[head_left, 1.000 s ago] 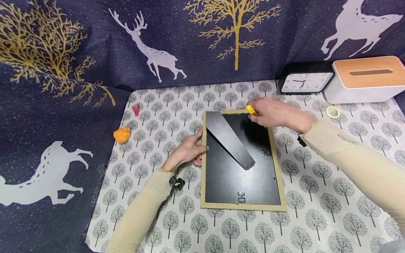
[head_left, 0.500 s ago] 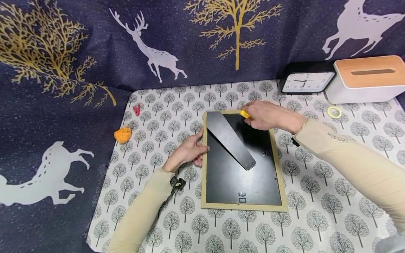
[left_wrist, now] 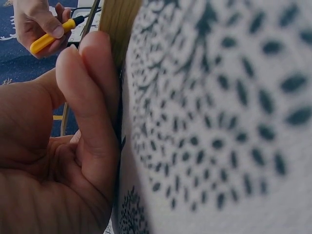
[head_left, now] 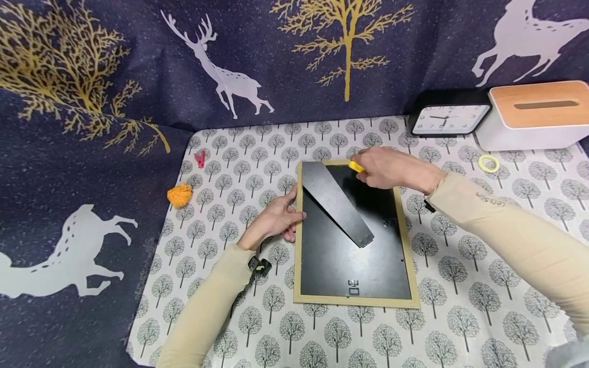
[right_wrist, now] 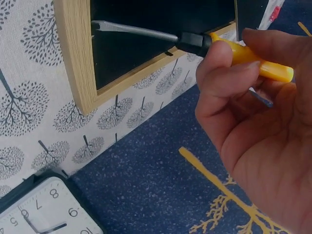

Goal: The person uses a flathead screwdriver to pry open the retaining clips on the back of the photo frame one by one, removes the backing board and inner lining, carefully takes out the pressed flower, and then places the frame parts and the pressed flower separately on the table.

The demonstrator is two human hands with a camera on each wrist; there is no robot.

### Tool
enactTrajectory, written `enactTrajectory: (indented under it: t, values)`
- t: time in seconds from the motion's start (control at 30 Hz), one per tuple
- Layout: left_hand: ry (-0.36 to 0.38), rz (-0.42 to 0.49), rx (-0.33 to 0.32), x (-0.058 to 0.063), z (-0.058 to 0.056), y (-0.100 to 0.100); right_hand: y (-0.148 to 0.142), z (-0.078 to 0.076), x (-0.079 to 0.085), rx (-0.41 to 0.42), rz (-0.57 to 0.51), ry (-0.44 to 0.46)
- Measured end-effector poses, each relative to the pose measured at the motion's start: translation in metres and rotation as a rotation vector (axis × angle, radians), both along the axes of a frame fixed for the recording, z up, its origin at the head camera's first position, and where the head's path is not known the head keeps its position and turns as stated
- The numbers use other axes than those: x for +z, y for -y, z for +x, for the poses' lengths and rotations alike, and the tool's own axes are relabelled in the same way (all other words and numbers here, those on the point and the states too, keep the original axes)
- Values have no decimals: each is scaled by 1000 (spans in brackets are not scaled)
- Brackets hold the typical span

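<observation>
Yellow screwdriver (right_wrist: 195,44) shifted leftward, black-collared, metal-shafted, right grip (head_left: 388,168) clamped round it, left grip (head_left: 274,217) clamped on wooden frame (head_left: 358,302)

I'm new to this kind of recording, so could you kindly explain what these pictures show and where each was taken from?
There is no robot here, just a person working bare-handed. The wide picture comes from a head camera looking forward and down; the close ones from cameras on each wrist.

On a tree-patterned cloth lies a picture frame, back up, with a dark stand leg slanting across it. The left hand holds its left edge; the right hand has its fingers around a yellow-handled tool, apparently a screwdriver, its tip near the frame's edge.

Nearby are a clock, a wood-topped box, a pale ring, a red clip and some orange yarn.
</observation>
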State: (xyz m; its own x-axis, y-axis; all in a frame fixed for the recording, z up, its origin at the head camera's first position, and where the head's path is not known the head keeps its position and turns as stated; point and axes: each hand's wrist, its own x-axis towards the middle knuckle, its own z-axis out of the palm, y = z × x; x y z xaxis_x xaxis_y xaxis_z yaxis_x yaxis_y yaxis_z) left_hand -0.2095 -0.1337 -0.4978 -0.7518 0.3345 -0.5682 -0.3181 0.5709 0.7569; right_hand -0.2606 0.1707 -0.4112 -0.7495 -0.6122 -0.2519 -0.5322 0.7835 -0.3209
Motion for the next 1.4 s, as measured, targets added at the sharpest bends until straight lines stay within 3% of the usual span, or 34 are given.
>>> enactTrajectory:
  t: [0.2, 0.4, 0.83, 1.1, 1.4]
  values:
    - [-7, 10, -12, 2, 1, -1, -6, -1, 0, 8, -36, -18]
    - [-10, -1, -8, 2, 2, -1, -26, 5, 0, -31, -152, -69]
    - [-22, -13, -2, 0, 3, -1, -78, 24, -16, -334, -404, -57]
    - [-31, -18, 1, 0, 4, -3, -70, 29, -15, -238, -338, -174]
    - [-22, -11, 35, 1, 5, -4, -61, 29, -11, -205, -319, -121]
